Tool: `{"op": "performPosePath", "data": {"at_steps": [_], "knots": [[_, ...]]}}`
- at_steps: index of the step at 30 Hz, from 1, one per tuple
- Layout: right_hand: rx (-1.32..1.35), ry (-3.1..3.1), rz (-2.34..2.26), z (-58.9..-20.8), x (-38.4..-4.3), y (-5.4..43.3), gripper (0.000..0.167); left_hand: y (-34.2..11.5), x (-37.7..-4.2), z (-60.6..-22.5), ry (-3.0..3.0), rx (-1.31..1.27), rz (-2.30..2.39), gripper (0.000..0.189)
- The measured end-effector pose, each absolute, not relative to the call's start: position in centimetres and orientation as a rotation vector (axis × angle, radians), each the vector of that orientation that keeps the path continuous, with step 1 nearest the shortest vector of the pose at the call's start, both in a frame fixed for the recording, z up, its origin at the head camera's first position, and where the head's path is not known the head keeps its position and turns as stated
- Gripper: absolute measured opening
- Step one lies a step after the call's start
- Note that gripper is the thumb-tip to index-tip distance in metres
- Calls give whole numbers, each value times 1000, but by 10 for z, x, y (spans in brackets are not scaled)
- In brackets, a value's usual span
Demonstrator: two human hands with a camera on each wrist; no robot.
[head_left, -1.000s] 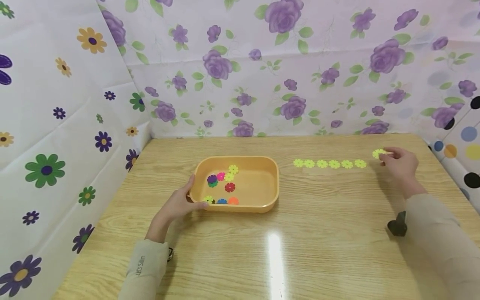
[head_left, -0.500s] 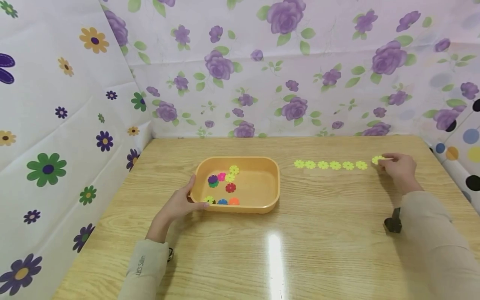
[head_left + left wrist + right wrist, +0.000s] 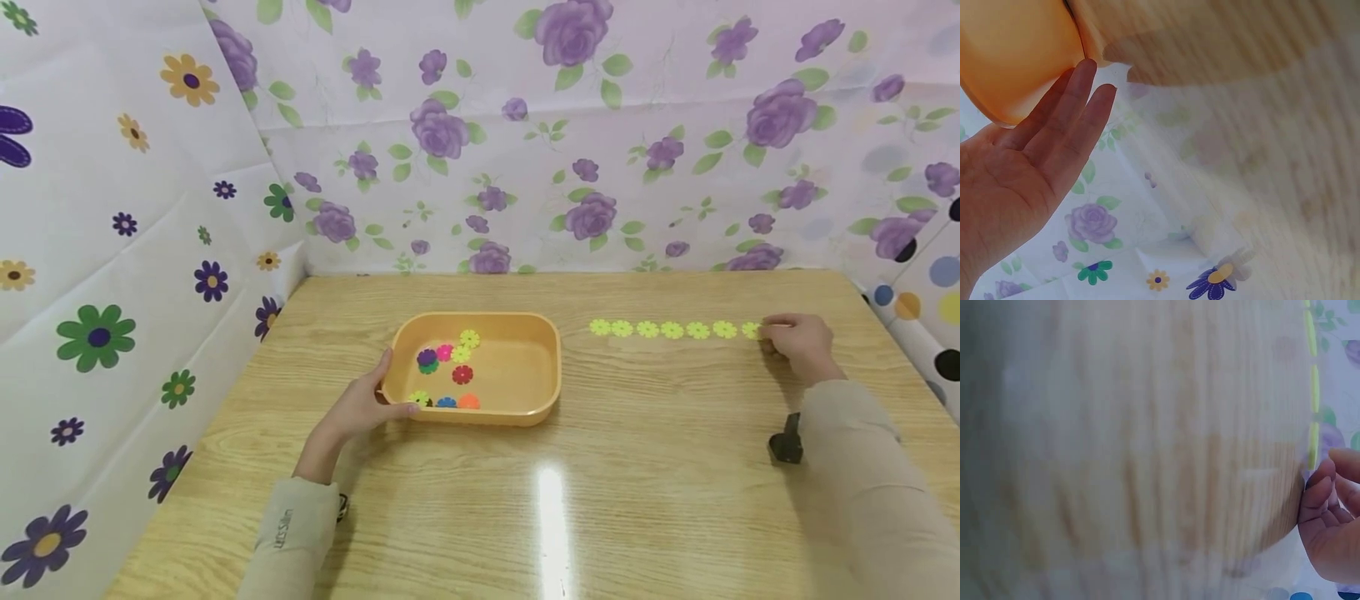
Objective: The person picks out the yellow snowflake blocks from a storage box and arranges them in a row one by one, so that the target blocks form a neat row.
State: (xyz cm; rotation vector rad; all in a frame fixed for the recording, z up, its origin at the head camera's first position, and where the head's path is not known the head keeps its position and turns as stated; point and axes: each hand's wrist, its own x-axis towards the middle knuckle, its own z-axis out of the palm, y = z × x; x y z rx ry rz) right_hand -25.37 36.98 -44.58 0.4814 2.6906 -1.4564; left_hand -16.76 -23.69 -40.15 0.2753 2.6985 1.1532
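My left hand (image 3: 358, 408) grips the front left corner of an orange plastic tray (image 3: 517, 367), its thumb along the front rim. In the left wrist view, the fingers (image 3: 1063, 119) lie against the outside of the tray wall. A straight row of yellow flower-shaped snowflake discs (image 3: 672, 331) runs along the table to the tray's right. At the row's right end, my right hand (image 3: 802, 342) pinches another yellow snowflake disc (image 3: 750, 331) down at table height; the hand hides part of it. The right wrist view shows the fingertips right at the row's end.
Inside the tray lie several loose discs: a red disc (image 3: 462, 375), a purple disc (image 3: 427, 357), an orange disc (image 3: 468, 402), a blue disc (image 3: 446, 402) and a few yellow ones. Flower-patterned cloth (image 3: 495, 150) stands along the wooden table's (image 3: 637, 500) back and left edges.
My right hand has come down and slightly toward me, bringing its yellow snowflake disc into line with the row's right end. My left hand stays on the tray.
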Motion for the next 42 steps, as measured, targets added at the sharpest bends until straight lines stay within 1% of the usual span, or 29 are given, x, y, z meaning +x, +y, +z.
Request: {"op": "performPosePath", "data": {"at_steps": [4, 8, 13, 17, 20, 23, 24, 27, 29, 30, 35, 37, 39, 42], "knots": [[540, 2714, -1437, -440, -250, 367, 55, -237, -168, -403, 2702, 274, 1152, 104], [560, 2678, -1535, -435, -248, 363, 57, -238, -168, -403, 2700, 266, 1156, 102], [543, 2611, -1670, -426, -243, 357, 58, -238, -169, -404, 2703, 257, 1145, 102], [471, 2610, -1724, -418, -237, 349, 60, -238, -170, -404, 2704, 260, 1147, 102], [440, 2588, -1801, -412, -234, 341, 51, -238, -170, -404, 2702, 268, 1154, 103], [394, 2577, -1852, -406, -230, 332, 34, -239, -170, -404, 2702, 271, 1155, 105], [379, 2568, -1868, -404, -228, 329, 27, -239, -170, -404, 2704, 278, 1151, 105], [323, 2573, -1857, -398, -224, 320, 13, -238, -169, -404, 2704, 272, 1152, 106], [307, 2575, -1840, -395, -223, 314, 12, -238, -169, -404, 2702, 278, 1149, 105], [300, 2576, -1831, -395, -223, 312, 13, -238, -169, -404, 2702, 276, 1147, 105], [237, 2618, -1749, -393, -224, 299, 40, -238, -170, -405, 2703, 258, 1136, 105], [197, 2632, -1721, -393, -223, 293, 48, -238, -170, -405, 2703, 255, 1132, 105], [149, 2625, -1718, -392, -222, 288, 52, -238, -169, -405, 2700, 255, 1131, 105], [87, 2581, -1751, -392, -221, 280, 47, -237, -169, -404, 2702, 254, 1134, 105]]}}
